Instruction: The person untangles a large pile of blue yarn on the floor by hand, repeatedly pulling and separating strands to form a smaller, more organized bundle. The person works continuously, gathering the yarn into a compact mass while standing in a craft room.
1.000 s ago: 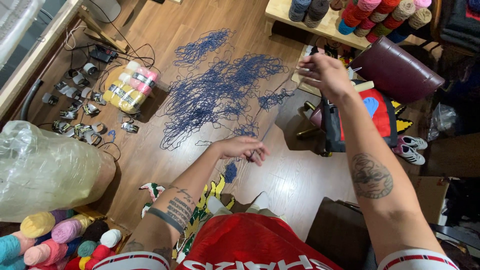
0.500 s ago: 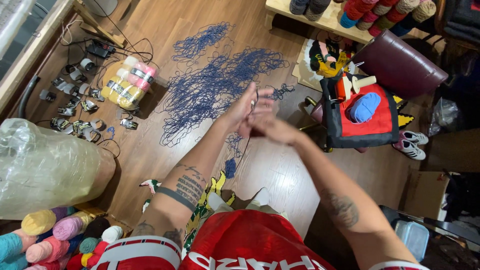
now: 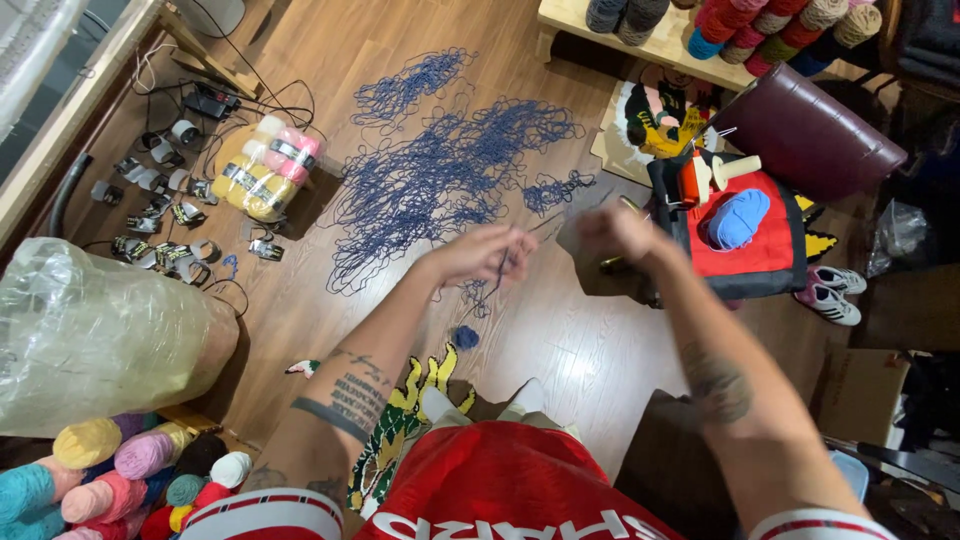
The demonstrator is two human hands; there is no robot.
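A big tangle of dark blue yarn (image 3: 450,170) lies spread over the wooden floor. My left hand (image 3: 480,255) is closed on a strand of that yarn above the floor; the strand hangs down to a small blue clump (image 3: 465,337). My right hand (image 3: 615,232) is blurred, held to the right of the left one, fingers closed, pinching the same strand as it runs between the hands. Both forearms are tattooed.
A clear-wrapped pack of yellow and pink yarn balls (image 3: 262,172) lies at left among cables and clips. A large plastic bag (image 3: 95,335) and colourful yarn balls (image 3: 110,470) sit at lower left. A red-topped stool with a blue yarn ball (image 3: 738,218) stands right, shoes (image 3: 830,292) beside it.
My hands, pressed together half a second ago, have drawn apart, the right one moving right. A second ago the right arm was stretched far out to the upper right.
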